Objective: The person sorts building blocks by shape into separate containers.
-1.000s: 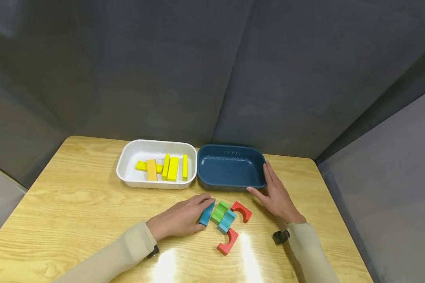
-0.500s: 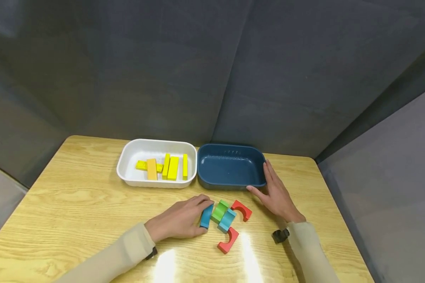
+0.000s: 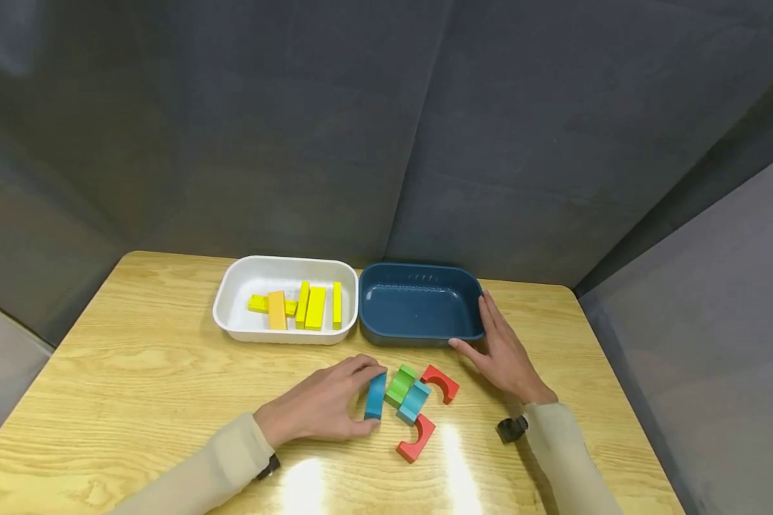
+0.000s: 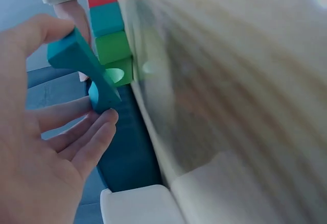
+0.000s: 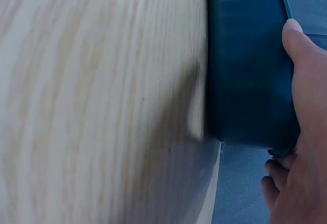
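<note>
My left hand [image 3: 318, 406] pinches a blue arch block [image 3: 375, 398] between its thumb and fingertips, just left of the other blocks. In the left wrist view the thumb is at one end of that arch block [image 4: 71, 51] and fingertips at the other; whether it touches the table is unclear. Beside it lie a green arch block [image 3: 399, 386] and a light blue arch block [image 3: 414, 403], pushed together. One red arch block [image 3: 444, 379] lies behind and another red arch block [image 3: 428, 430] in front. My right hand [image 3: 507, 361] rests on the dark blue bin [image 3: 419, 341], thumb at the front rim, straight fingers along its right side.
A white bin [image 3: 225, 322] stands left of the dark blue one, almost touching it. It holds several yellow blocks [image 3: 315, 309] and an orange block [image 3: 277, 311]. Dark grey panels [image 3: 296, 143] rise behind the wooden table [image 3: 135, 372] and at its sides.
My left hand has drawn slightly left with the blue arch block, widening the gap to the green one. The block has turned a little more upright in view. My right hand has stayed put.
</note>
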Motion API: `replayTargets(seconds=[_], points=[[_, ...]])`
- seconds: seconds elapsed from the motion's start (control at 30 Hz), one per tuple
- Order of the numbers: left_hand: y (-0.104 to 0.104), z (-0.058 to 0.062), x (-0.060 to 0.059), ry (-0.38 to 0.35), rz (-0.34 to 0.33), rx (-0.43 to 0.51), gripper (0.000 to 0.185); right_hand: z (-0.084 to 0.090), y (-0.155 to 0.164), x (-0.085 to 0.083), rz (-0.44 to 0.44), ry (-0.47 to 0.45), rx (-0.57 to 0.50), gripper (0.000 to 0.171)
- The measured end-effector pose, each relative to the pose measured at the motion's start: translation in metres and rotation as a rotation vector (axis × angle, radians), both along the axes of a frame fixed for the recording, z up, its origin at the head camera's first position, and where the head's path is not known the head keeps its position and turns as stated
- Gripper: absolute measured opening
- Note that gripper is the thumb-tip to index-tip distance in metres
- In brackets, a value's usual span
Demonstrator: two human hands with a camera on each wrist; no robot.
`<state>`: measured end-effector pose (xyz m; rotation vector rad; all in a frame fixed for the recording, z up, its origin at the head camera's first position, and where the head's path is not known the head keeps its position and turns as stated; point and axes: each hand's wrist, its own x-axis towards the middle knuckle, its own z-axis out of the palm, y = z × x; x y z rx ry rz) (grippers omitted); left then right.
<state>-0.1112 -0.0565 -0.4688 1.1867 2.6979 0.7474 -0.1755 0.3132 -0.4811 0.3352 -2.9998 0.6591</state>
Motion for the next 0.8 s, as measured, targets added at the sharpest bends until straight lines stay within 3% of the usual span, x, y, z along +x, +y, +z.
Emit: replayTargets(seconds=[0.37, 0.6, 0.8], points=[[0.002, 0.019, -0.009, 0.07, 0.022, 0.145, 0.082, 0.0, 0.0, 0.0, -0.004, -0.013, 0.007, 0.11], [0.008, 0.033, -0.023, 0.096, 0.07, 0.183, 0.081, 0.0, 0.0, 0.001, 0.001, -0.003, 0.004, 0.11], [0.018, 0.054, -0.037, 0.13, 0.102, 0.199, 0.08, 0.0, 0.0, 0.0, -0.006, -0.014, 0.006, 0.111]])
